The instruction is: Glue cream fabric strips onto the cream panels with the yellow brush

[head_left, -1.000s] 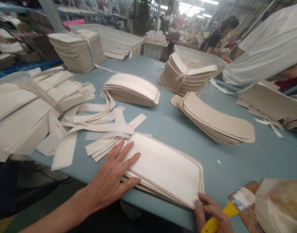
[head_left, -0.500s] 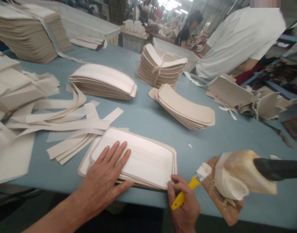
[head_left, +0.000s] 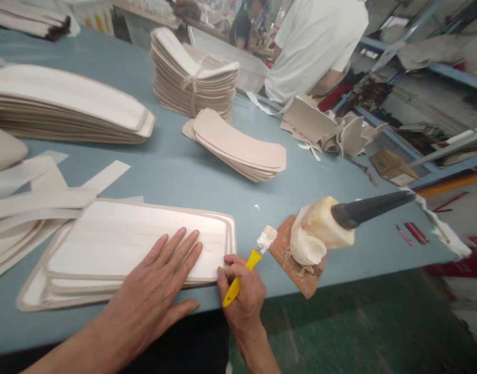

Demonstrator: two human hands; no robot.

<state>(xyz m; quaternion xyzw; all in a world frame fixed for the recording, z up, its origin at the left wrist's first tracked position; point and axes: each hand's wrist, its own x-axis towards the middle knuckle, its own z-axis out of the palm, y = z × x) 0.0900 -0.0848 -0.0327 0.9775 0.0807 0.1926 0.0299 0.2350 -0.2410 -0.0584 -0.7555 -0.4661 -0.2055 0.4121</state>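
A small stack of flat, rounded-corner panels (head_left: 101, 234), white on top with beige edges, lies at the table's front edge. My left hand (head_left: 160, 275) rests flat on the top panel, fingers spread. In my right hand (head_left: 244, 288) is a yellow-handled brush (head_left: 242, 275), its bristle end coated white and pointing up and away. The thumb and fingertips of that hand touch the stack's near right corner. To the right, a glue bottle (head_left: 319, 226) with a black nozzle and a whitish, crusted mouth lies on a stained brown board (head_left: 295, 259).
Behind are curved beige panels (head_left: 238, 145), a tied bundle (head_left: 193, 78) and a long panel stack (head_left: 67, 104). Pale strips (head_left: 39, 192) lie left, beige scraps (head_left: 324, 124) back right. A person in a white shirt (head_left: 316, 47) stands beyond the table. Shelves (head_left: 436, 145) are at right.
The view has swung to the right, so the table's things appear further left. My left hand has slid rightward over the top panel. The brush stays in my right hand at the corner.
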